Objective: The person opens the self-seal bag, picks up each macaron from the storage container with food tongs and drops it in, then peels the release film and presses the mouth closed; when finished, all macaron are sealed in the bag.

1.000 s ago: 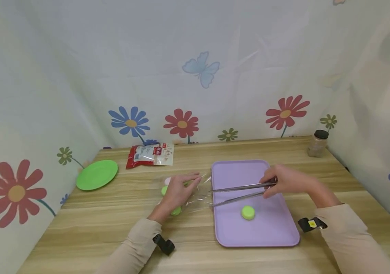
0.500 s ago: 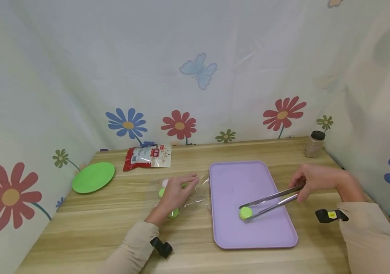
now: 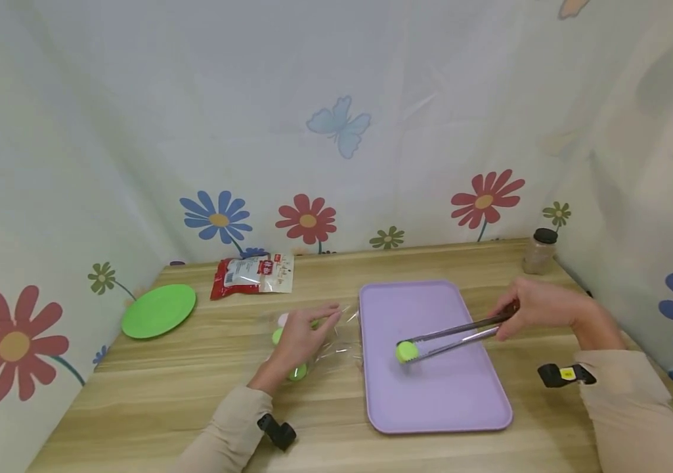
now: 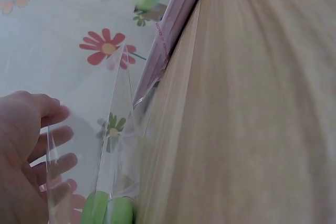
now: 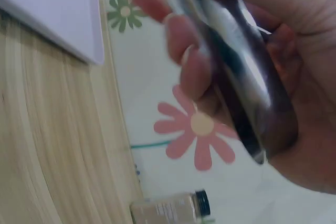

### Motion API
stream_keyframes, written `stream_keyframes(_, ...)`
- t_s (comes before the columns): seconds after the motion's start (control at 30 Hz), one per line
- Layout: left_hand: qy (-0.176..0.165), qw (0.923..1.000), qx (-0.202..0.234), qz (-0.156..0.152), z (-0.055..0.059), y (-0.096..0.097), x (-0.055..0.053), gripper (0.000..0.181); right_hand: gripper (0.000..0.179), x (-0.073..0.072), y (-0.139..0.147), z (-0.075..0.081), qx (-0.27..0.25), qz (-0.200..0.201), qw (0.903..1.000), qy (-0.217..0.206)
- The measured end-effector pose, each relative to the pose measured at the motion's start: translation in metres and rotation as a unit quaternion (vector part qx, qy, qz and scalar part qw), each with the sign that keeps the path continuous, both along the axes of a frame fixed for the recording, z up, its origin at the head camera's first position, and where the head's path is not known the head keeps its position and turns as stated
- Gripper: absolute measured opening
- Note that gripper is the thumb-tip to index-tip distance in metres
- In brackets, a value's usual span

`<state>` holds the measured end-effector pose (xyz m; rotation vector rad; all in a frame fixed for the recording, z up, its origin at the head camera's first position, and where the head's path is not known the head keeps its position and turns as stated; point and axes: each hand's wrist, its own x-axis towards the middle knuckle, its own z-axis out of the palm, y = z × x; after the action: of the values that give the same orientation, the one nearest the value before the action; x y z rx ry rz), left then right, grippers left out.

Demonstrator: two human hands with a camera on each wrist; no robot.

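My right hand (image 3: 540, 305) grips a pair of metal tongs (image 3: 460, 335) by the handle end; the right wrist view shows the fingers curled round it. Between the tong tips is a light green, macaron-shaped piece (image 3: 407, 351), over the lilac tray (image 3: 442, 407). To the tray's left, my left hand (image 3: 301, 335) holds the upper film of a clear plastic bag (image 3: 342, 338), whose end lies at the tray's edge. Several green pieces (image 4: 94, 208) and a pale pink one (image 3: 282, 320) show in the bag, partly hidden by that hand.
A flat green plate (image 3: 159, 311) lies at the far left. Behind the bag is a red and white food packet (image 3: 253, 274). At the back right stands a jar with a black lid (image 3: 540, 251). Flower-printed cloth (image 3: 401, 98) hangs round the wooden table (image 3: 135, 407).
The tongs swung from the bag side to the green piece, closed on it, and moved it slightly left and up. The left hand stayed at the bag.
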<state>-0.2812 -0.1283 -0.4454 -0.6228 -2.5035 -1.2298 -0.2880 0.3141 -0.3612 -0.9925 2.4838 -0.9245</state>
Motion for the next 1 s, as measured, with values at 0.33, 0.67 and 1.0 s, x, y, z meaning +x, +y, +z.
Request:
stream_keyframes(0.33,0.003,1.0000,0.003,0.003,0.002,0.000,0.002,0.023,0.033,-0.004,-0.066,-0.014,-0.002,-0.010,0.9938,0.111)
stream_keyframes(0.67,-0.003,1.0000,0.005,-0.002,0.000,-0.001,0.002,0.021,0.026,-0.010,-0.126,-0.027,-0.007,0.009,0.9873,0.159)
stream_keyframes(1.0,0.014,0.9998,0.009,-0.006,-0.001,-0.001,0.000,0.020,0.023,-0.012,-0.161,-0.021,0.005,0.028,0.9861,0.164)
